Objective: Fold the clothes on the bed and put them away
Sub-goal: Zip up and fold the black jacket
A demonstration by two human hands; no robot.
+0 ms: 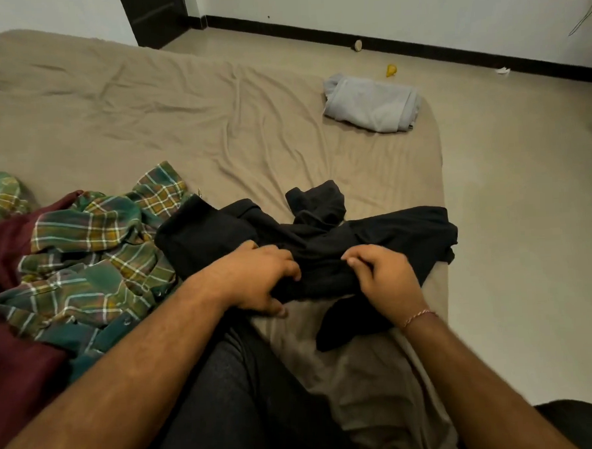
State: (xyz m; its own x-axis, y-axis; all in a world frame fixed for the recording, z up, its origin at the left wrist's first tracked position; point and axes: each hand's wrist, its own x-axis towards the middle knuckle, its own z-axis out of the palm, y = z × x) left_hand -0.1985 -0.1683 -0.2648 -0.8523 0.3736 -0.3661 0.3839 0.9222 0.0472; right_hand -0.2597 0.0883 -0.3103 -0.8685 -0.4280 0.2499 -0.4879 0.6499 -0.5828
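Observation:
A crumpled black garment (pixel 384 233) lies near the front right corner of the tan bed (pixel 179 120). My left hand (pixel 259 277) grips a bunched fold of it on the left, fingers curled into the cloth. A little to the right, my right hand (pixel 383 278) pinches the same garment, and one dark end hangs below my wrist. A green and yellow plaid shirt (pixel 90 255) sits in a heap at the left, over a maroon garment (pixel 7 308). At the far right edge of the bed rests a folded grey garment (pixel 372 103).
The bed's right edge drops to a beige tiled floor (pixel 526 195). A small yellow object (pixel 391 70), a round object (pixel 358 45) and a scrap of paper (pixel 502 71) lie by the dark skirting. A dark door (pixel 155 15) stands behind the bed. My dark-trousered leg (pixel 235 399) lies across the bed's front.

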